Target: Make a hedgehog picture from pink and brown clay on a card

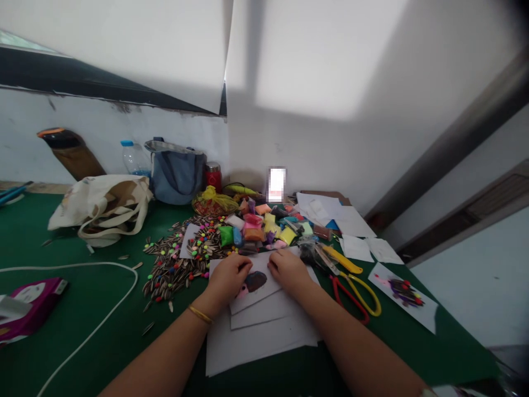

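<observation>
My left hand [230,277] rests over the left edge of a small white card [262,295], thumb and fingertips pinched together; anything between them is too small to make out. Across the card, my right hand [291,271] has its fingers bent and pressed together against the right side; what they hold, if anything, is hidden. Between the two hands, the card carries a dark oval shape [255,282] with a pink part at its lower left. Under it lie several white paper sheets [264,353], stacked unevenly on the green tabletop.
Striped sunflower seeds [165,270] mixed with colourful little balls lie left. Bagged coloured clay [253,234] is heaped behind the hands. Red-and-yellow-handled scissors [359,298], a yellow cutter [343,259] and a decorated card [403,292] lie right. A white cable [111,309] crosses the left side.
</observation>
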The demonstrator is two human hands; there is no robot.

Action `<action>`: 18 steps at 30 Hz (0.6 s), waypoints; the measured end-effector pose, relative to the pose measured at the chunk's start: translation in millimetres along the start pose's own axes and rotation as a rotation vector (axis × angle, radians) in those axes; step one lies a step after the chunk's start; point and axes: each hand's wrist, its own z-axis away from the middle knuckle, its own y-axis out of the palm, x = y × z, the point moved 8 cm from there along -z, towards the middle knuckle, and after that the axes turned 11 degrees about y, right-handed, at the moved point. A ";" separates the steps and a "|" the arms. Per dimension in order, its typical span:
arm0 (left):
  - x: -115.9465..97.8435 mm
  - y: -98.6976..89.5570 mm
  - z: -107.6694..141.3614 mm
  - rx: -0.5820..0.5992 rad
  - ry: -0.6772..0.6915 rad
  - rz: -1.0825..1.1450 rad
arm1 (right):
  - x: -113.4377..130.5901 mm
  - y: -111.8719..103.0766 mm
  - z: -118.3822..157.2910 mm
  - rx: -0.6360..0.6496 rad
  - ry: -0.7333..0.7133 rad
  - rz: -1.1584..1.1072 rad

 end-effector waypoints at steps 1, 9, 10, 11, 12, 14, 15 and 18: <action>0.6 0.3 -0.2 0.002 -0.005 0.000 | -0.4 1.1 -1.3 0.000 0.018 0.028; 2.7 1.0 -3.6 0.025 -0.040 -0.028 | 16.1 -2.8 15.8 0.100 -0.143 0.163; 2.8 1.5 -4.4 0.039 -0.051 -0.045 | 18.2 -5.2 21.0 0.108 -0.168 0.185; 2.7 2.2 -5.1 0.052 -0.061 -0.059 | 19.8 -8.0 26.4 0.108 -0.189 0.204; 2.4 2.5 -5.8 0.061 -0.069 -0.072 | 20.8 -11.0 31.8 0.104 -0.207 0.219; 0.8 3.1 -7.1 0.074 -0.070 -0.086 | 21.3 -15.8 42.1 0.096 -0.241 0.234; -0.2 3.5 -7.6 0.081 -0.065 -0.089 | 20.5 -17.1 46.4 0.097 -0.253 0.238; -1.9 4.2 -8.7 0.104 -0.045 -0.095 | 15.6 -16.4 53.2 0.111 -0.263 0.240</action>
